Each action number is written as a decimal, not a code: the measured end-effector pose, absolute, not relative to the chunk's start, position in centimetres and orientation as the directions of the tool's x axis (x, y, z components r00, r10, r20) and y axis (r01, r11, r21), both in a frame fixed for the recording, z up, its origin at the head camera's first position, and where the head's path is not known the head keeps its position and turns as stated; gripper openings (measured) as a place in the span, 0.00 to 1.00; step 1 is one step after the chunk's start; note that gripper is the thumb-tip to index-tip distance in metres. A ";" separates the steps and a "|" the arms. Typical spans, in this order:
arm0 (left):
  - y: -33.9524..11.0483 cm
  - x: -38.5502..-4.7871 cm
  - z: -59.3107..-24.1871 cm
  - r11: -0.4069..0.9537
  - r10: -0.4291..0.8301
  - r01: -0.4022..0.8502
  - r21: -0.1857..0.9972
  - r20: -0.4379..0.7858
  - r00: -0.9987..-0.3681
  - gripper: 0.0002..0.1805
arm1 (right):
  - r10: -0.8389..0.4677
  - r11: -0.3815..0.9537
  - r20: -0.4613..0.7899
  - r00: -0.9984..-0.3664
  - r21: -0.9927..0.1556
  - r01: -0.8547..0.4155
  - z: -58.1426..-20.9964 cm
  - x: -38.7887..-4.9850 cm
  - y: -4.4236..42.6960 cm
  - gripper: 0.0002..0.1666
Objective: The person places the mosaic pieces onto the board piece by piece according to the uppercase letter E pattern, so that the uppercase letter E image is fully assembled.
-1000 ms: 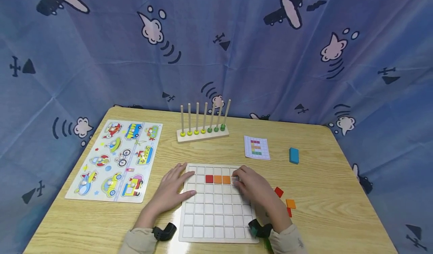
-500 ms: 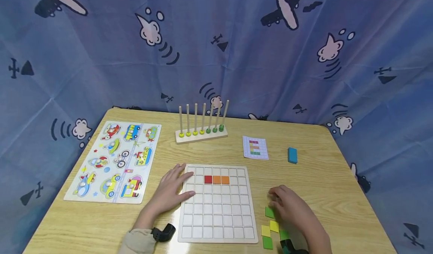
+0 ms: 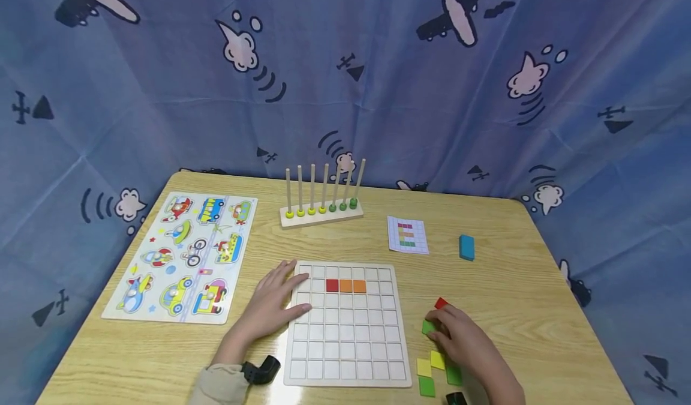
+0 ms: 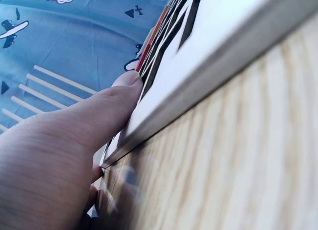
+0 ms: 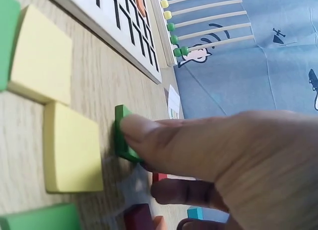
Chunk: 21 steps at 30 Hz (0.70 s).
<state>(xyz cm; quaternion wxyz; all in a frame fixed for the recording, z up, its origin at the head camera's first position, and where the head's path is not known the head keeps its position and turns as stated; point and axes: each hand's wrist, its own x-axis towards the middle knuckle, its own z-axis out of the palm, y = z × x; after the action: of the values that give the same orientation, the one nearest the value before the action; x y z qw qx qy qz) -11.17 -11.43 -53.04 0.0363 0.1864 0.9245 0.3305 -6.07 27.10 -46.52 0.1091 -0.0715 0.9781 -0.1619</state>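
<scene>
A white grid board (image 3: 348, 351) lies on the table, with one red tile (image 3: 332, 285) and two orange tiles (image 3: 352, 286) side by side in its second row. My left hand (image 3: 274, 300) rests with spread fingers on the board's left edge; the left wrist view shows the thumb (image 4: 107, 108) lying over its rim. To the right of the board, my right hand (image 3: 459, 336) pinches a green tile (image 5: 123, 135) between thumb and fingers. Around that hand lie yellow tiles (image 3: 423, 368), more green tiles (image 3: 427, 387) and a loose red tile (image 3: 441, 303). The fingers partly hide other tiles.
A pattern card (image 3: 408, 235) and a blue block (image 3: 466, 248) lie behind the board, to the right. A wooden rack (image 3: 322, 214) with upright pegs and beads stands at the back. On the left is a vehicle picture puzzle (image 3: 180, 258). A blue curtain (image 3: 345, 81) hangs behind.
My right hand has left the board's upper right and moved down to the loose tiles, where it now pinches a green one. The left hand has stayed put.
</scene>
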 end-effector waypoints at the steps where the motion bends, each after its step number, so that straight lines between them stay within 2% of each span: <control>1: -11.4 -11.2 -53.1 0.713 0.368 0.319 0.625 0.053 -0.928 0.37 | -0.175 0.938 -0.189 -0.966 -0.332 -0.105 -46.6 -6.1 27.1 0.14; 7: -11.5 -11.1 -53.0 0.714 0.367 0.320 0.623 0.056 -0.929 0.37 | -0.178 0.941 -0.199 -0.964 -0.320 -0.107 -46.5 -6.0 26.8 0.17; 14: -11.5 -11.1 -53.0 0.715 0.365 0.319 0.622 0.057 -0.929 0.37 | -0.202 0.932 -0.135 -0.970 -0.329 -0.148 -46.0 -6.8 26.0 0.15; 21: -11.5 -11.1 -53.0 0.713 0.366 0.314 0.627 0.049 -0.929 0.37 | -0.336 0.897 -0.031 -0.941 -0.317 -0.310 -45.0 -8.2 23.1 0.11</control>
<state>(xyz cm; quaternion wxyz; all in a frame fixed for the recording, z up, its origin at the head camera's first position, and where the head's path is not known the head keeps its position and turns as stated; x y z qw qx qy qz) -11.10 -11.48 -52.95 0.0393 0.1841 0.9245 0.3314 -8.21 23.06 -45.03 0.0422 -0.1658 0.9729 -0.1557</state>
